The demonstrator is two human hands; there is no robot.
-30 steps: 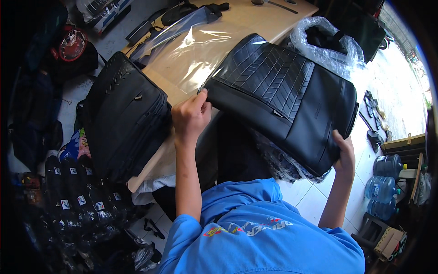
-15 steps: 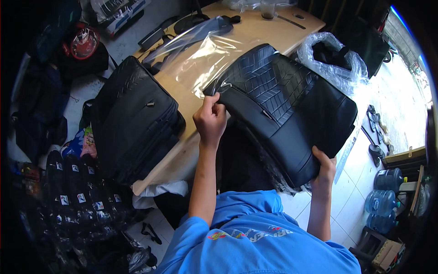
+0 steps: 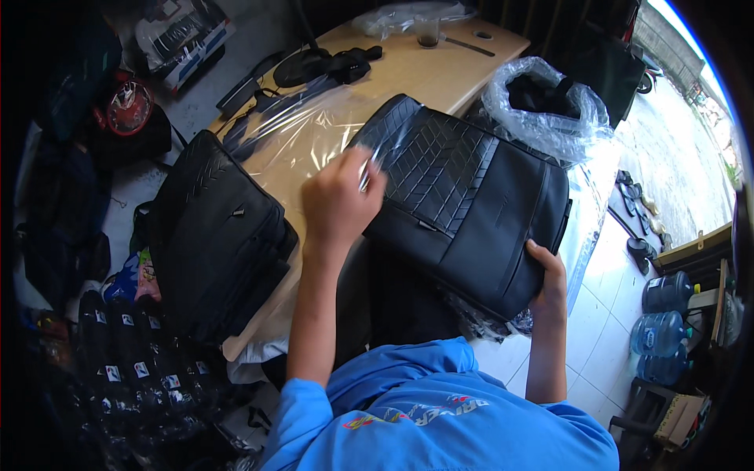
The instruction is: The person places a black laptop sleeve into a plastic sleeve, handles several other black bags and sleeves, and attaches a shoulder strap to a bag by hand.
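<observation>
A black bag (image 3: 459, 192) with a chevron-textured panel and a short zipper is held tilted in front of me. My right hand (image 3: 550, 279) grips its lower right edge, thumb on the front face and the fingers hidden behind. My left hand (image 3: 342, 196) is closed, slightly blurred, at the bag's upper left side. A glinting clear plastic film (image 3: 330, 118) shows at its fingers and spreads over the table beyond. On the left, a stack of similar black bags (image 3: 216, 228) sits by the table's edge.
The wooden table (image 3: 487, 67) carries dark straps (image 3: 330, 67), a cup (image 3: 428, 33) and bubble wrap (image 3: 585, 118) around something dark. Black items in plastic (image 3: 133, 353) pile up at lower left. Water jugs (image 3: 658, 334) and sandals (image 3: 640, 247) stand on the right floor.
My left hand has shifted left and lost contact with the bag's corner, with film at its fingers. The bag has moved left and turned its front more toward me; my right hand still grips it.
</observation>
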